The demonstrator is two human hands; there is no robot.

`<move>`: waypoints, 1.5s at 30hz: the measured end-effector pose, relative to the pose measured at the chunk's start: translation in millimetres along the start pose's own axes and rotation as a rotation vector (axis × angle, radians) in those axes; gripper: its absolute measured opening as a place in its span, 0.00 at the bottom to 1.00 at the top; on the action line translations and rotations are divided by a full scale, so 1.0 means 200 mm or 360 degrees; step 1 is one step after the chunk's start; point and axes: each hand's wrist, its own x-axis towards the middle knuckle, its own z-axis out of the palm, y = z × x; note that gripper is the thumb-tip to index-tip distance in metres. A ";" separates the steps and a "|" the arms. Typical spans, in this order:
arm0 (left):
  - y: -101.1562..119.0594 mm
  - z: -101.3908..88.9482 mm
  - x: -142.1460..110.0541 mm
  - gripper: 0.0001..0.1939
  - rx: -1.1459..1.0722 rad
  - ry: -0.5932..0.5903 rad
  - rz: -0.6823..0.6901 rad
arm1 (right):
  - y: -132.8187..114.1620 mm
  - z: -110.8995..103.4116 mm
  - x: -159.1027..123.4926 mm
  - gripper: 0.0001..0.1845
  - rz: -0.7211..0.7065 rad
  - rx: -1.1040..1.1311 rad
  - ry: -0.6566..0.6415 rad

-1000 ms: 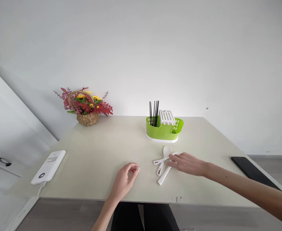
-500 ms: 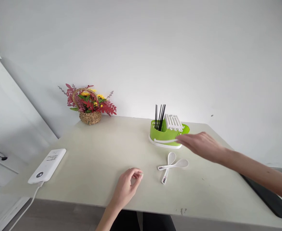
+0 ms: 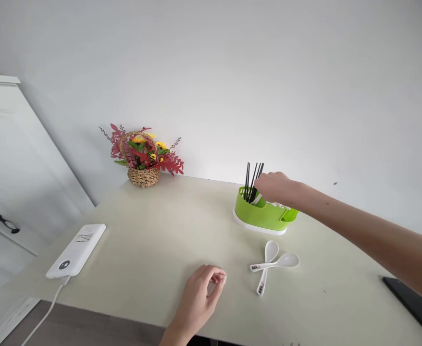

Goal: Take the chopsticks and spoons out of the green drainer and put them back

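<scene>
My right hand point(image 3: 274, 187) reaches over the green cutlery holder point(image 3: 263, 217) at the back of the table, fingers closed on a white spoon point(image 3: 257, 199) whose tip pokes down into the holder beside the black chopsticks point(image 3: 251, 180). Two more white spoons point(image 3: 274, 262) lie crossed on the table in front of the holder. My left hand point(image 3: 200, 298) rests near the table's front edge, fingers loosely curled with nothing in them, a little left of the crossed spoons.
A wicker basket of red and yellow flowers point(image 3: 142, 156) stands at the back left. A white power bank point(image 3: 77, 250) with a cable lies near the left edge. A black flat device point(image 3: 413, 302) lies at the right edge. A white cabinet point(image 3: 5, 168) stands left of the table point(image 3: 160, 230).
My right hand lifted one spoon from the pile and carried it back to the green holder. The left hand stayed put. The view shifted left.
</scene>
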 end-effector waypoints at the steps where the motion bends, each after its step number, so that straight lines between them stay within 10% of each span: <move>1: 0.00 0.00 0.00 0.11 -0.0005 -0.0002 0.0002 | -0.02 0.01 0.05 0.06 -0.0002 0.0014 -0.0039; 19: -0.02 0.02 0.01 0.11 0.0016 -0.0045 0.0025 | -0.11 0.02 0.45 0.15 0.0094 0.0634 -0.0810; 45: 0.00 0.02 0.01 0.11 -0.0004 -0.0040 -0.0003 | -0.09 0.06 0.50 0.43 0.0257 0.1072 -0.0508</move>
